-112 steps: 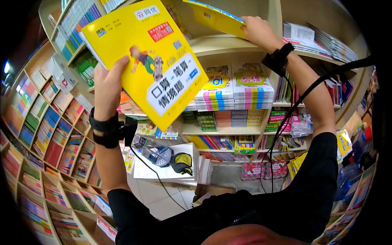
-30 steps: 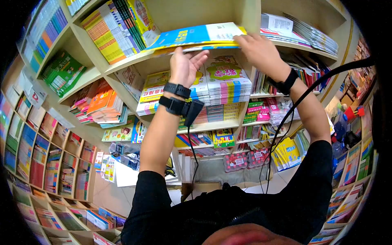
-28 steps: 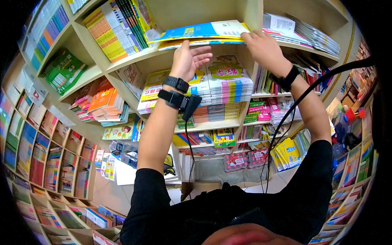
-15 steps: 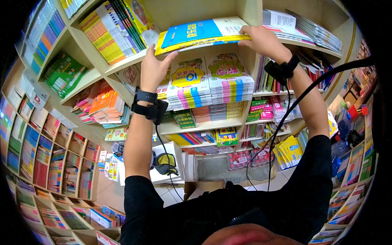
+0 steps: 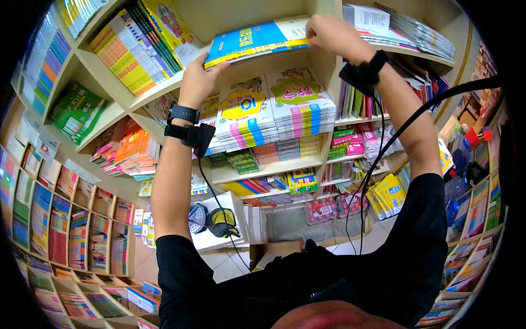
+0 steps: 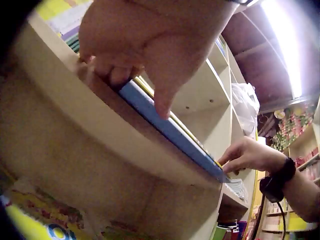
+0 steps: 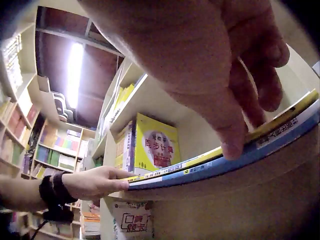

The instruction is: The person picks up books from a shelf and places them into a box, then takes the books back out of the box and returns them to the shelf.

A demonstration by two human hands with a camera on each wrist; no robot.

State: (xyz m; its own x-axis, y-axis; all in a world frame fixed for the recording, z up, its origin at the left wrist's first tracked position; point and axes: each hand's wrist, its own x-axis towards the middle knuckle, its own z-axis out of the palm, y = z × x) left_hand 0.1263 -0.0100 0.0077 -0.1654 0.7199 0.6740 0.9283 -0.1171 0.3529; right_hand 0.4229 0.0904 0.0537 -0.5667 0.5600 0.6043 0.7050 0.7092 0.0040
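A small stack of thin books, blue cover on top with yellow ones below, lies along the front of an upper shelf. At its left end is my left hand, its thumb on the spine side and its fingers bent round the end, as the left wrist view shows. My right hand holds the right end. Its thumb presses the spines, while its other fingers reach over the top, partly out of sight in the head view.
Upright books stand left of the stack. Below are piles of white-covered books and a green book. A divider and more booklets are to the right. Black cables hang near my right arm.
The stack, lifted and tilted earlier, now lies along the shelf edge. My left hand has moved from under it to its left end. The single yellow book seen first is no longer held up.
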